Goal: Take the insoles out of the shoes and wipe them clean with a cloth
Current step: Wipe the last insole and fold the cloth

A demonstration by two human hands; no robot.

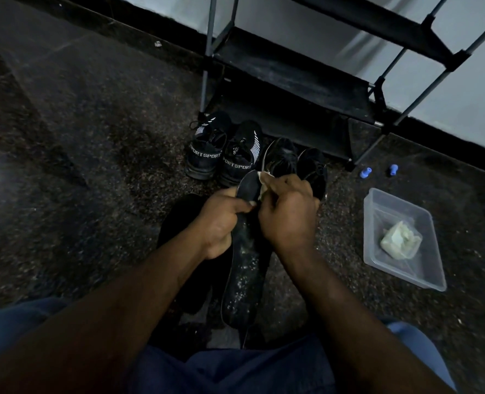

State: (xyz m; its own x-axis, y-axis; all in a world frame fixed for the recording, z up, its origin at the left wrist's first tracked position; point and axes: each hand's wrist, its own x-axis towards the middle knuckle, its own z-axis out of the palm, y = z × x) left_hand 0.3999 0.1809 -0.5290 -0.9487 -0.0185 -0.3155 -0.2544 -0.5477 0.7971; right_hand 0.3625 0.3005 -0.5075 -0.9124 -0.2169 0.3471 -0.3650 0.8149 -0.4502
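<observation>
Above dark floor, left fingers grip insole pointing away, right fingers pinch cloth.

Looks like a shoe corner at home, dim light.
Black fabric-shelf shoe rack in the upper right against a pale wall, 2 pairs of dark sneakers lined up mid-frame on the speckled dark floor, clear plastic tub at right.

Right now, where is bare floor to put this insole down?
Bare floor lies left of the sneakers and the left hand, and a strip between the right hand and the plastic tub. Crowded ahead: sneakers and black shoes before the rack.
</observation>
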